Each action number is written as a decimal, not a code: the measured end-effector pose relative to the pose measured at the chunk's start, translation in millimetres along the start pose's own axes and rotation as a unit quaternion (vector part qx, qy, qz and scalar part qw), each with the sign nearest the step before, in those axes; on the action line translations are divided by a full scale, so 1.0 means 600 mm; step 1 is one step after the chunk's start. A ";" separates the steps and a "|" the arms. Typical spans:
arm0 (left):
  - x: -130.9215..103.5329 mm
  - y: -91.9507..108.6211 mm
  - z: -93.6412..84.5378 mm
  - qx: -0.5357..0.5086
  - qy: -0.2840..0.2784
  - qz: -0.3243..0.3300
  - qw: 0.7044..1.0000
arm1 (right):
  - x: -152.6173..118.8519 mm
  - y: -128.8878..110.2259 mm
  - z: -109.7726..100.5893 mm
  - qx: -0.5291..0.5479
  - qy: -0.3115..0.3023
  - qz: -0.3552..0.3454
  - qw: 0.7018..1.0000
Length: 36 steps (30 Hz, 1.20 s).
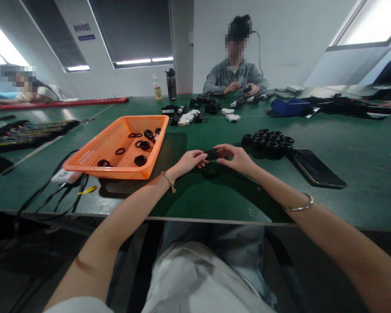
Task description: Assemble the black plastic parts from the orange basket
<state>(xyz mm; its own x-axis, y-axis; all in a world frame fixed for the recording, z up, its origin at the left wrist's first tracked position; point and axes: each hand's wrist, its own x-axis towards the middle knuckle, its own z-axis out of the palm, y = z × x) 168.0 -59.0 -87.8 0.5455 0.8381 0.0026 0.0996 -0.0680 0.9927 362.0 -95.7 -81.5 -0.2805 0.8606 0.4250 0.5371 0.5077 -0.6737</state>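
Observation:
Between my two hands, just above the green table [202, 195], is a small black cylindrical part [212, 154]. My left hand [192, 161] grips its left end with the fingertips. The fingers of my right hand [236, 158] close on its right end. To the left, an orange perforated basket [127, 173] holds several black rings and nut-like pieces [140, 160]. A cluster of several black round parts [272, 147] stands to the right, beyond my right hand.
A dark phone [316, 168] lies right of my right hand. Cables and a white power strip [67, 176] are beside the basket. Black and white pieces [189, 117], a bottle [171, 84] and a blue tray [289, 107] are farther back. A person [236, 74] sits opposite.

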 end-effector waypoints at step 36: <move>0.001 -0.002 0.000 0.006 -0.003 0.003 1.000 | 0.000 0.001 0.002 -0.010 0.013 -0.010 1.000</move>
<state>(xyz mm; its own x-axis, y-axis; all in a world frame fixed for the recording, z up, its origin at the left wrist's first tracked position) 168.0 -58.2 -89.1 0.5504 0.8349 0.0077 0.1058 -0.0788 0.9913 361.1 -95.1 -82.5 -0.2702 0.8494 0.4533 0.5472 0.5229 -0.6536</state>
